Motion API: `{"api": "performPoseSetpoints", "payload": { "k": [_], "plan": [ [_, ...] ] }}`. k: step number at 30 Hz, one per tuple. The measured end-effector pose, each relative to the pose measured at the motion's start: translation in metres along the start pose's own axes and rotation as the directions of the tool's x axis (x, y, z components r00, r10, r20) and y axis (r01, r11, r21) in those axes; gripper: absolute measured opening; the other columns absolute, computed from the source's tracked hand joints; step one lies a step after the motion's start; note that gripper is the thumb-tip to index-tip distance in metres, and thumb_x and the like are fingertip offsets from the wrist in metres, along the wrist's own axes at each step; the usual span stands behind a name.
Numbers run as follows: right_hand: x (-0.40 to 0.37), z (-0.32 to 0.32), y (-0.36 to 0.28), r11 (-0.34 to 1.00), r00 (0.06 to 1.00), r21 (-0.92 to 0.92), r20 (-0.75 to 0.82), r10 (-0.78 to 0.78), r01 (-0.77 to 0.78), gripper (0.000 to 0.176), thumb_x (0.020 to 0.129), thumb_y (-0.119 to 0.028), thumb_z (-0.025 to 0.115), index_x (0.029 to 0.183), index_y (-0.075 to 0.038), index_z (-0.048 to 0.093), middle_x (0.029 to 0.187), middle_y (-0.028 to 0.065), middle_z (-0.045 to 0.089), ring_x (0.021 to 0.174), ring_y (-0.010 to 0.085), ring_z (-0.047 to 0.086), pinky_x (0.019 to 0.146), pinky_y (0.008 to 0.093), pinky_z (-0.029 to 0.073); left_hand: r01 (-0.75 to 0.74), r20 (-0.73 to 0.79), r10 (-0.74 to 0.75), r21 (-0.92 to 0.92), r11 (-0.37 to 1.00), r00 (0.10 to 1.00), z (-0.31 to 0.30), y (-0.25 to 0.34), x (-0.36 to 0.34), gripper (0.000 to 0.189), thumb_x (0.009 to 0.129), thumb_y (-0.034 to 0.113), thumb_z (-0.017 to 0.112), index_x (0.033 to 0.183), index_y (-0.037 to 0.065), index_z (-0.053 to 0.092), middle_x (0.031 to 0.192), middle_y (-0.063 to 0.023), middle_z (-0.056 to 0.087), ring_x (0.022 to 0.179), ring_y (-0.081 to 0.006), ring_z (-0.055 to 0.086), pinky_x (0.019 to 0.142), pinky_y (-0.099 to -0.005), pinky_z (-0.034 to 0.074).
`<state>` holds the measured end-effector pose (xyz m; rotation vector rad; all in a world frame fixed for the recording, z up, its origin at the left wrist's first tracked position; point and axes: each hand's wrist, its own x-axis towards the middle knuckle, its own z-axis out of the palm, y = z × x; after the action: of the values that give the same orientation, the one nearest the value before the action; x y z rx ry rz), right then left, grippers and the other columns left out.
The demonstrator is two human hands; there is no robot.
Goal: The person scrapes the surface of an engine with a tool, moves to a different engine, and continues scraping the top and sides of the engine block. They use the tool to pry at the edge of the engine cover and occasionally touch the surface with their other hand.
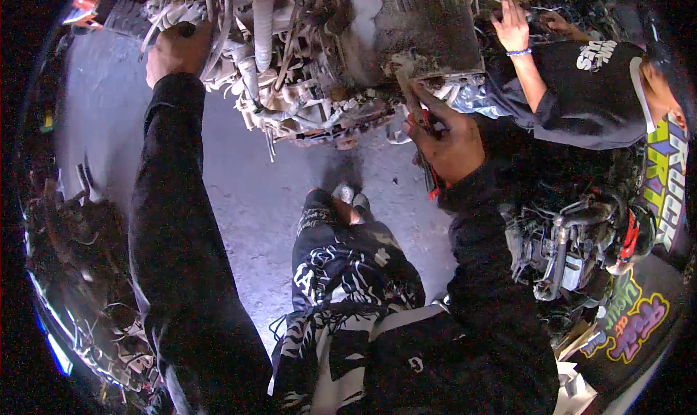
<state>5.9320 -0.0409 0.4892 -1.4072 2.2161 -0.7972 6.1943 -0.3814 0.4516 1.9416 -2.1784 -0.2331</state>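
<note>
My left hand [176, 52] is closed at the upper left edge of a dusty engine [290, 59], among its hoses; what lies inside the fingers is hidden. A ribbed hose [263, 23] runs down the engine to the right of that hand. My right hand [454, 146] is wrapped around red-and-black-handled pliers [427, 170]. Their upper end points at the lower edge of a large dirt-covered metal housing [414, 38]; the jaws are hard to make out there.
At the right, a co-worker in a dark shirt [588, 88] reaches toward the same machinery with both hands. Another engine [566, 248] stands at lower right, near printed banners [661, 183]. Tangled parts and wires [80, 255] lie at left. The floor [247, 190] is grey and dusty.
</note>
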Motion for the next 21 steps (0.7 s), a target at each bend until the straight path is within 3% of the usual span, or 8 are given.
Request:
{"api": "performPoseSetpoints", "payload": {
  "k": [1, 2, 5, 6, 7, 9, 14, 21],
  "plan": [
    [-0.001, 0.005, -0.001, 0.998, 0.996, -0.007, -0.071, -0.059, 0.059, 0.051, 0.089, -0.016, 0.074, 0.136, -0.006, 0.059, 0.082, 0.0083, 0.070, 0.068, 0.0083, 0.063, 0.065, 0.0274, 0.052, -0.030, -0.005, 0.030, 0.027, 0.999, 1.000, 0.002, 0.000, 0.001, 0.049, 0.090, 0.055, 0.048, 0.109, 0.016, 0.072, 0.115, -0.0166, 0.069, 0.109, -0.0380, 0.065, 0.094, -0.0482, 0.051],
    [0.002, 0.003, -0.011, 0.995, 0.991, 0.088, -0.121, 0.049, -0.038, 0.051, 0.088, -0.013, 0.074, 0.136, -0.006, 0.059, 0.082, 0.0110, 0.070, 0.070, 0.0099, 0.065, 0.067, 0.0282, 0.053, -0.034, -0.003, 0.034, 0.027, 0.999, 0.999, 0.002, 0.000, 0.001, 0.049, 0.090, 0.055, 0.048, 0.109, 0.016, 0.072, 0.115, -0.0166, 0.069, 0.109, -0.0380, 0.065, 0.094, -0.0482, 0.051],
    [0.000, 0.018, 0.004, 0.992, 0.994, 0.117, -0.095, 0.052, -0.040, 0.049, 0.087, -0.010, 0.072, 0.135, -0.007, 0.061, 0.081, 0.0114, 0.070, 0.066, 0.0110, 0.066, 0.062, 0.0283, 0.053, 0.014, -0.007, -0.015, -0.012, 1.000, 1.000, -0.001, 0.002, 0.000, 0.051, 0.081, 0.058, 0.057, 0.111, 0.020, 0.074, 0.114, -0.0168, 0.071, 0.109, -0.0369, 0.066, 0.094, -0.0463, 0.052],
    [0.001, 0.023, 0.004, 0.963, 0.932, -0.071, -0.244, -0.269, 0.260, 0.050, 0.086, -0.006, 0.070, 0.135, -0.008, 0.060, 0.074, 0.0068, 0.066, 0.057, 0.0105, 0.063, 0.053, 0.0277, 0.050, 0.030, -0.009, -0.031, -0.024, 0.999, 0.999, -0.004, 0.003, 0.001, 0.053, 0.078, 0.060, 0.060, 0.111, 0.021, 0.075, 0.113, -0.0169, 0.071, 0.109, -0.0365, 0.067, 0.094, -0.0456, 0.052],
    [0.000, 0.023, 0.005, 0.964, 0.932, -0.070, -0.246, -0.266, 0.257, 0.050, 0.086, -0.006, 0.070, 0.135, -0.008, 0.060, 0.074, 0.0068, 0.066, 0.057, 0.0105, 0.063, 0.053, 0.0277, 0.050, 0.047, -0.007, -0.048, -0.034, 0.998, 0.999, -0.004, 0.002, 0.001, 0.054, 0.076, 0.061, 0.063, 0.112, 0.022, 0.075, 0.113, -0.0169, 0.071, 0.109, -0.0361, 0.067, 0.094, -0.0450, 0.052],
    [-0.001, 0.017, -0.001, 0.976, 0.975, 0.198, -0.179, 0.130, -0.094, 0.050, 0.087, -0.006, 0.070, 0.136, -0.009, 0.060, 0.074, 0.0059, 0.066, 0.054, 0.0094, 0.061, 0.049, 0.0273, 0.049, 0.006, -0.011, -0.006, -0.003, 1.000, 1.000, 0.009, -0.009, 0.010, 0.054, 0.076, 0.061, 0.063, 0.112, 0.023, 0.075, 0.113, -0.0166, 0.072, 0.109, -0.0360, 0.067, 0.094, -0.0451, 0.052],
    [0.001, 0.031, -0.001, 0.992, 0.982, 0.125, -0.189, 0.013, 0.011, 0.051, 0.086, -0.008, 0.072, 0.136, -0.008, 0.060, 0.081, 0.0100, 0.070, 0.059, 0.0121, 0.063, 0.056, 0.0296, 0.052, -0.091, -0.058, 0.095, 0.062, 0.994, 0.994, 0.030, -0.023, 0.026, 0.055, 0.076, 0.061, 0.061, 0.114, 0.024, 0.075, 0.114, -0.0156, 0.072, 0.109, -0.0357, 0.067, 0.095, -0.0449, 0.052],
    [0.001, 0.038, 0.004, 0.996, 0.953, 0.073, -0.300, -0.033, 0.058, 0.054, 0.083, -0.012, 0.074, 0.136, -0.012, 0.061, 0.082, 0.0115, 0.070, 0.069, 0.0164, 0.066, 0.063, 0.0317, 0.053, -0.053, -0.019, 0.055, 0.080, 0.995, 0.998, 0.026, -0.024, 0.025, 0.056, 0.076, 0.062, 0.061, 0.117, 0.025, 0.074, 0.114, -0.0152, 0.071, 0.109, -0.0351, 0.067, 0.095, -0.0451, 0.052]
  ]
}}
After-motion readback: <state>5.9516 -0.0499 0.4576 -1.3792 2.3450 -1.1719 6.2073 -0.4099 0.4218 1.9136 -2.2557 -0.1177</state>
